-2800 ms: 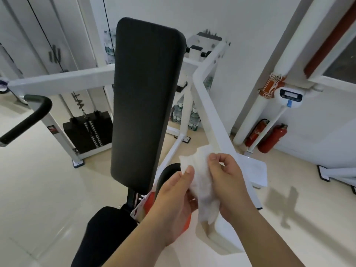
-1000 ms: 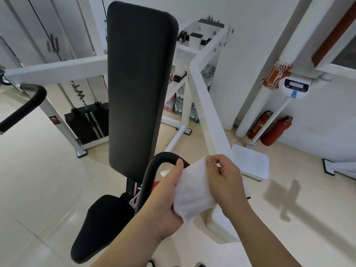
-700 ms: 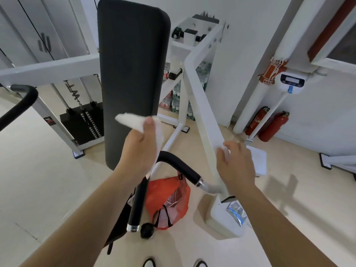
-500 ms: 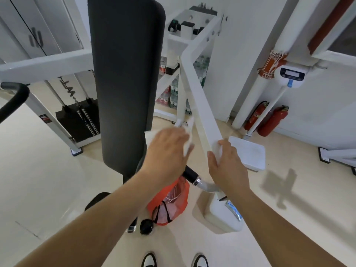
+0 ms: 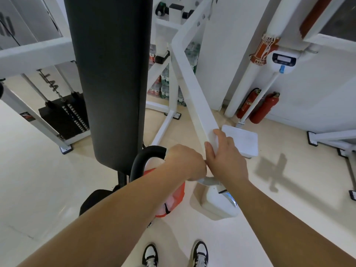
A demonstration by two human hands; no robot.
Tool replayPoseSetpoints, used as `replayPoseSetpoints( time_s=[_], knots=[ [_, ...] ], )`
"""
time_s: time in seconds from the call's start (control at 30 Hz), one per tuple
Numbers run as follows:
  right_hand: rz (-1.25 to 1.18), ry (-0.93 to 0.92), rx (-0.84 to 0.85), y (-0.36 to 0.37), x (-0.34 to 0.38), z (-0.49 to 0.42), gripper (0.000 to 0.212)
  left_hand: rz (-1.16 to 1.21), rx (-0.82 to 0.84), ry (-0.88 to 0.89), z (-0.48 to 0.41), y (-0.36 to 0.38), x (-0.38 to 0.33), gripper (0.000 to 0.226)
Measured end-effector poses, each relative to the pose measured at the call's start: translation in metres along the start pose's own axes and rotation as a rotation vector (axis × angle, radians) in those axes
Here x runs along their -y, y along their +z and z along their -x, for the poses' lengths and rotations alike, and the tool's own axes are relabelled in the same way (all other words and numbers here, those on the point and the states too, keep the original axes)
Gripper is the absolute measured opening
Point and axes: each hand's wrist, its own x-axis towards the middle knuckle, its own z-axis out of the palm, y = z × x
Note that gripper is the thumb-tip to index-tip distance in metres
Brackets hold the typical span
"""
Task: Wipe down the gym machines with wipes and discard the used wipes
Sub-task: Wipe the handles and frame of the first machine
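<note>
I stand at a white gym machine with a tall black back pad (image 5: pixel 109 74). My left hand (image 5: pixel 185 162) is closed around the curved black handle (image 5: pixel 142 157) near its metal end. The white wipe is almost wholly hidden inside that fist. My right hand (image 5: pixel 225 158) grips the lower end of the slanted white frame arm (image 5: pixel 194 97), thumb on its left side, touching my left hand. An orange bag (image 5: pixel 178 193) hangs below the handle, mostly behind my left forearm.
The black seat (image 5: pixel 92 199) is low on the left. A weight stack (image 5: pixel 65 116) stands behind the pad. A white scale platform (image 5: pixel 242 139) and two red fire extinguishers (image 5: pixel 264 108) sit by the right wall. My shoes (image 5: pixel 150 255) are on the pale floor.
My two hands folded the wipe, then parted. My left hand carried it down onto the black handle and closed there. My right hand took hold of the white frame arm.
</note>
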Motion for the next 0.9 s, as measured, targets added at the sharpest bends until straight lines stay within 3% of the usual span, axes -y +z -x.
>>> replayPoseSetpoints(
  time_s=[0.1, 0.17, 0.3, 0.37, 0.43, 0.5, 0.6, 0.7, 0.77, 0.87, 0.9],
  knots=[
    [0.002, -0.006, -0.005, -0.001, 0.0, 0.001, 0.042, -0.097, -0.436, 0.043, 0.03, 0.055, 0.002, 0.027],
    [0.016, 0.001, -0.014, -0.001, 0.002, 0.002, 0.042, -0.137, -0.576, 0.137, 0.037, 0.091, 0.014, 0.028],
    [0.026, 0.03, -0.01, 0.001, 0.002, 0.001, 0.041, -0.15, -0.491, 0.187, 0.025, 0.063, 0.02, 0.036],
    [-0.034, 0.072, -0.003, 0.0, 0.0, 0.0, 0.04, -0.143, -0.349, 0.177, 0.009, 0.03, 0.016, 0.052],
    [-0.07, 0.081, -0.003, 0.0, 0.001, 0.001, 0.04, -0.166, -0.171, 0.183, 0.001, 0.011, 0.013, 0.054],
    [-0.053, 0.061, -0.015, -0.001, 0.002, 0.002, 0.04, -0.195, -0.186, 0.232, 0.007, 0.011, 0.013, 0.046],
    [-0.045, 0.046, -0.016, -0.001, 0.003, 0.001, 0.041, -0.196, -0.459, 0.271, 0.029, 0.047, 0.025, 0.028],
    [-0.037, 0.05, -0.026, 0.0, 0.002, 0.0, 0.042, -0.173, -0.589, 0.309, 0.034, 0.087, 0.051, 0.036],
    [-0.036, 0.055, -0.033, 0.001, 0.002, 0.001, 0.042, -0.178, -0.548, 0.249, 0.036, 0.073, 0.05, 0.033],
    [-0.053, 0.082, -0.023, 0.0, 0.003, 0.001, 0.042, -0.158, -0.368, 0.178, 0.023, 0.03, 0.027, 0.026],
    [-0.063, 0.089, -0.02, 0.0, 0.004, 0.002, 0.042, -0.15, -0.246, 0.142, 0.015, 0.017, 0.023, 0.033]
  ],
)
